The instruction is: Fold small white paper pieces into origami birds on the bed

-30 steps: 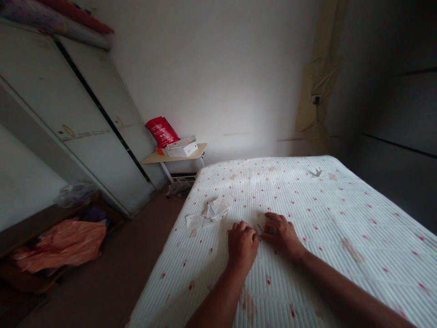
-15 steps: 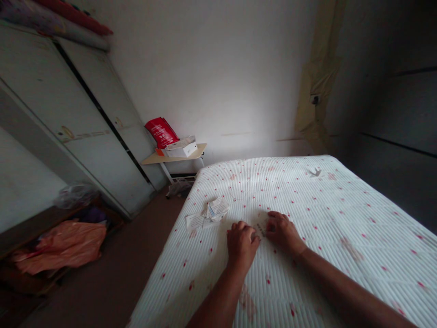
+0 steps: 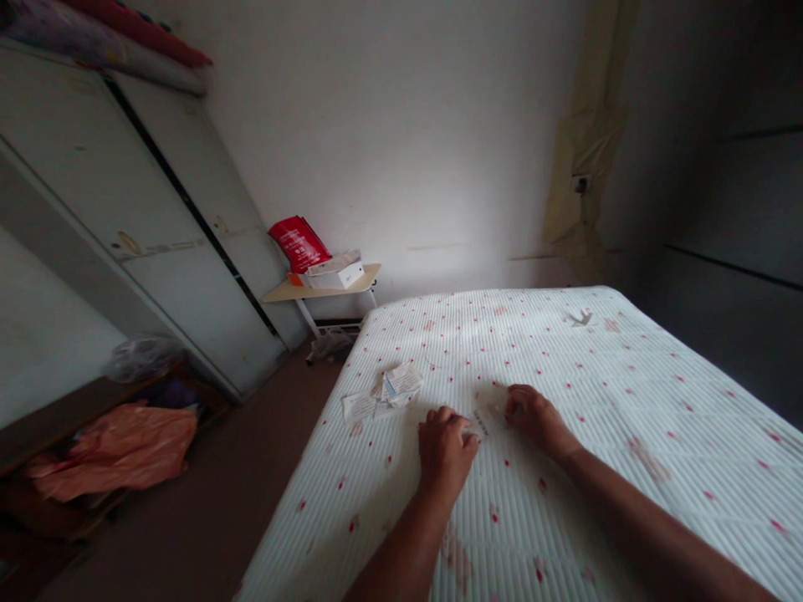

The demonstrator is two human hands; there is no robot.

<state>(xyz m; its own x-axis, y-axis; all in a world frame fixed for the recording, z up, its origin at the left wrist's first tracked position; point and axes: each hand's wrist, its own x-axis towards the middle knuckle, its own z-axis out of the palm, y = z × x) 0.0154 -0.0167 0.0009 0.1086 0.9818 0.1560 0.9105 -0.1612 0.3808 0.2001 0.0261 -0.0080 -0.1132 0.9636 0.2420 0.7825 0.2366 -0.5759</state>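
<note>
A small white piece of paper (image 3: pixel 480 423) with dark print lies on the quilted, red-dotted mattress (image 3: pixel 565 502) between my hands. My left hand (image 3: pixel 445 443) is curled at its left edge, thumb and fingers closed on it. My right hand (image 3: pixel 538 420) is pinched together at the paper's right side, where a pale, faint part shows beside the fingertips. How far the paper runs under the fingers is hidden. Up and left of my left hand lies a loose pile of printed paper pieces (image 3: pixel 401 385).
A crumpled white scrap (image 3: pixel 580 317) lies at the mattress's far right. Beyond the far left corner, a small table (image 3: pixel 282 293) holds a red bag (image 3: pixel 299 242) and a white box (image 3: pixel 345 276). A cabinet (image 3: pixel 163 209) and an orange plastic bag (image 3: pixel 119 451) are at left.
My right hand has shifted a little right, away from my left hand, and more of the paper shows between them. The left hand stays nearly in place.
</note>
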